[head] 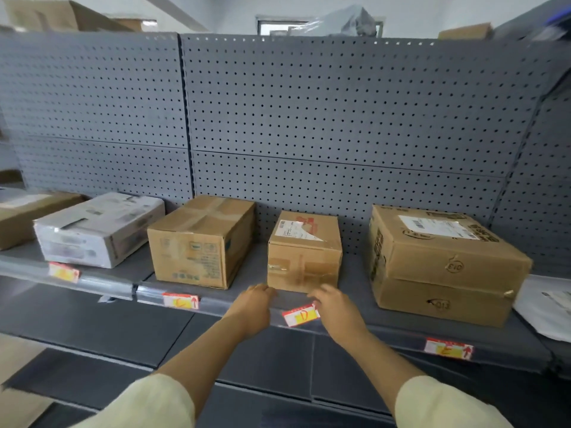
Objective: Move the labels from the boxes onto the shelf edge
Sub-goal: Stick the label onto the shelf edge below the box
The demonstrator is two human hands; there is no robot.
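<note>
Label sits crooked on shelf edge; right hand touches it, grasp unclear; left hand empty, loosely curled. Straighten, press flat.

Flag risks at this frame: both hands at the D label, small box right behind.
1. The D label sits tilted on the shelf edge; it may stay crooked or peel.
2. The left hand and right hand are close to the small box and could nudge it.

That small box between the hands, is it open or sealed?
Sealed. The small box has its flaps flat and closed, with clear tape across its front face and a shipping slip stuck on top.
</note>
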